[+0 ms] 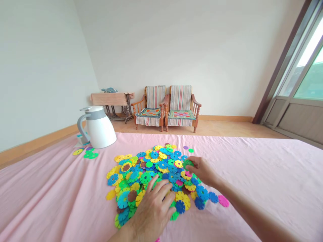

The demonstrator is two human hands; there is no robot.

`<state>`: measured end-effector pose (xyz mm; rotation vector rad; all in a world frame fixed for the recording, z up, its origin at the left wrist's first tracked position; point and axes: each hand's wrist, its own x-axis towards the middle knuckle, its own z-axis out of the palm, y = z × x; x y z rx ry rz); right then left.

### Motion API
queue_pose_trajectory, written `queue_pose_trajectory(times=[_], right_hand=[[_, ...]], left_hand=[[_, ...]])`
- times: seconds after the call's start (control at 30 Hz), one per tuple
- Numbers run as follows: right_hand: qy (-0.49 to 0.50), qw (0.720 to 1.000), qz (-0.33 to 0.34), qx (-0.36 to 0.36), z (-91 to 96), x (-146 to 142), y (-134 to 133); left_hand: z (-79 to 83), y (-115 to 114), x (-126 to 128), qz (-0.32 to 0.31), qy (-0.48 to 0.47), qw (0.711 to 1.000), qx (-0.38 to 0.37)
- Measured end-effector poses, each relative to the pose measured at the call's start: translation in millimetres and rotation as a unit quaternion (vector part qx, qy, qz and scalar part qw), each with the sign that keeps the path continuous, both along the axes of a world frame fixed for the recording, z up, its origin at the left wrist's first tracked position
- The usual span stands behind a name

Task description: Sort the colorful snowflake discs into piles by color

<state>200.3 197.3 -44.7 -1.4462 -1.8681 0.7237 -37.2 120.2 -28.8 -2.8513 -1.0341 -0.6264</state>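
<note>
A pile of plastic snowflake discs [163, 164] in blue, yellow, green, brown and pink spreads over the pink tablecloth [264, 174]. My left hand [155, 205] lies over the near side of the pile, fingers apart and holding nothing; it hides some discs beneath it. At the pile's right side, my right hand [202, 169] has thumb and fingers closed on a green snowflake disc [187, 163], partly covered by the fingertips. A pink disc [223, 201] lies flat at the right end of the spread, apart from my hands.
A white and grey jug [101, 129] stands at the table's far left, with several green discs [90, 153] and a yellow disc [78, 152] near it. Beyond the table are two wooden armchairs [180, 101] and a cloth-covered sewing table [109, 99].
</note>
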Motion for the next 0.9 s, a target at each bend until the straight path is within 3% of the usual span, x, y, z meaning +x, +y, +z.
queue_pose_trajectory(times=[0.23,0.47,0.6,0.77,0.9], right_hand=[[0.12,0.989,0.025,-0.085,13.5,21.3,-68.0],[0.167,0.983,0.036,-0.068,16.7,28.1,-74.0],[0.183,0.981,-0.049,-0.037,18.1,59.0,-62.9],[0.208,0.955,-0.211,0.0,8.3,111.5,-47.1],[0.203,0.94,-0.274,-0.011,-3.6,133.7,-42.2]], left_hand=[[4.9,-4.4,12.9,0.007,-0.029,0.999,0.012],[10.1,-21.0,55.9,-0.059,0.011,0.998,-0.03],[2.1,-24.5,83.9,-0.057,0.017,0.997,-0.058],[-9.6,-14.2,131.4,-0.121,0.032,0.991,-0.052],[-17.5,9.4,163.3,-0.077,0.058,0.995,-0.031]])
